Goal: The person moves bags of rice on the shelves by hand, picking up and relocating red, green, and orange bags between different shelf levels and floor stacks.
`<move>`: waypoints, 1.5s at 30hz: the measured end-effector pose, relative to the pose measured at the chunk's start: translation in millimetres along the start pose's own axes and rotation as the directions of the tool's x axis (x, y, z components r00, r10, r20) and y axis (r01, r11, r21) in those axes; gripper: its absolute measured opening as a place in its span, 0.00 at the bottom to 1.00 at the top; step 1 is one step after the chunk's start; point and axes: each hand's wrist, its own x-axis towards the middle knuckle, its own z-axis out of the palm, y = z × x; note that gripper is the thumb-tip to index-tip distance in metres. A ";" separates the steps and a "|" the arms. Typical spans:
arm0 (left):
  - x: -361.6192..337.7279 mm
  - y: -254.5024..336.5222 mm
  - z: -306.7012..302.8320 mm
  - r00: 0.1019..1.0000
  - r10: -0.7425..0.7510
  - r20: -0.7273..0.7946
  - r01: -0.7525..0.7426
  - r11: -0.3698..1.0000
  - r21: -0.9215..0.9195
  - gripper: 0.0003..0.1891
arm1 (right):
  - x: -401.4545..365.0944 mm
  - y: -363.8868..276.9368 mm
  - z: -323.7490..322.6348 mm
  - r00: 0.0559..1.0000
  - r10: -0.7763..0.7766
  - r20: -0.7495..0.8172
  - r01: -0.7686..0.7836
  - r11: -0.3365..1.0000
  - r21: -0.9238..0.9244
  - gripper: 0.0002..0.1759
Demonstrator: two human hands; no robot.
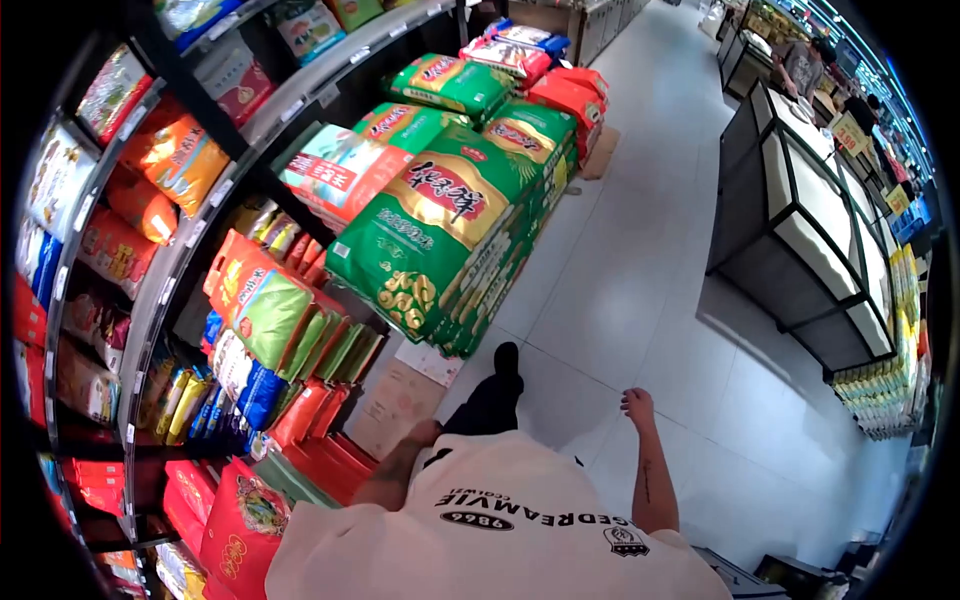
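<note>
My left hand (426,432) hangs low beside the dark trouser leg, in front of a cardboard box (400,405) on the floor; its fingers are too dark to make out. My right hand (637,404) is held out over the grey floor tiles, with loosely bent fingers and nothing in them. Ahead and to the left, large green and gold sacks (440,215) lie in a tall stack. A red and white pack (345,175) rests beside them. One dark shoe (507,358) points forward, next to the stack.
Shelves (200,215) full of colourful bags run along the left. Orange and green bags (262,300) stand below them. At the right is a black-framed bin (810,230) with pale contents, and beyond it a person (803,68). A tiled aisle (640,200) runs between.
</note>
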 end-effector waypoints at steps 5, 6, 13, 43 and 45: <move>135.3 44.9 -82.0 0.974 0.005 -0.228 -0.020 0.998 -0.064 0.16 | -24.4 97.0 4.5 0.899 0.437 0.045 -0.437 0.899 -0.002 0.11; 148.2 77.5 -114.2 0.960 0.013 -0.281 -0.044 0.993 -0.105 0.16 | -26.4 175.1 -8.5 0.962 -0.042 0.271 0.141 0.922 -0.360 0.10; 279.9 221.0 -291.7 0.671 0.254 -0.697 -0.259 0.961 0.101 0.24 | -34.6 77.8 -36.7 0.661 0.751 -0.014 -0.745 0.658 0.113 0.11; 455.7 354.6 -395.1 0.338 -0.390 -0.857 0.494 0.848 -0.191 0.39 | 743.1 -392.9 -119.1 0.988 -0.025 0.153 0.053 0.983 -0.178 0.13; 480.2 369.4 -420.0 0.306 -0.370 -0.877 0.491 0.851 -0.188 0.35 | 761.8 -408.1 -105.0 0.983 -0.054 0.177 0.083 0.984 -0.159 0.13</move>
